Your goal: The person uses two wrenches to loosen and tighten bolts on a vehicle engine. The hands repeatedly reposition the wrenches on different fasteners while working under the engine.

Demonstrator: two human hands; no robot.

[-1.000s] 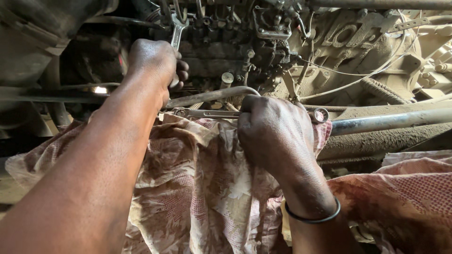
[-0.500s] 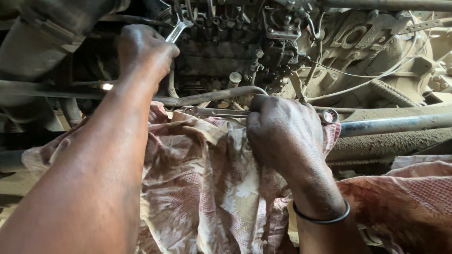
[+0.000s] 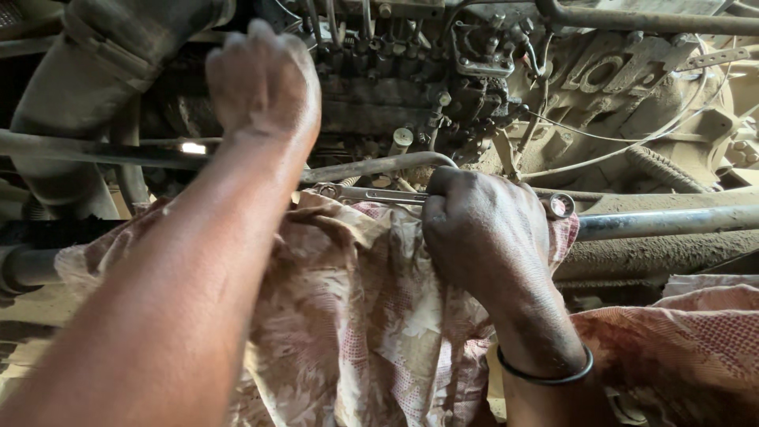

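Over the patterned cloth, two hands at a grimy engine, with a wrench lying crosswise between them.

At upper left the left hand is clenched up against the engine; what its grip holds is hidden behind the knuckles, so I cannot tell whether anything is in it. Below it, the cloth drapes over a long pipe and carries the wrench, whose long axis runs left to right, nearly level: one ring end shows near the left forearm, the other pokes out past the right hand (the shank between is partly covered). The right hand is the nearer one, lying on top of the wrench's right half with fingers curled down over it and the cloth; it looks closed on the shank, though the fingertips are out of sight.
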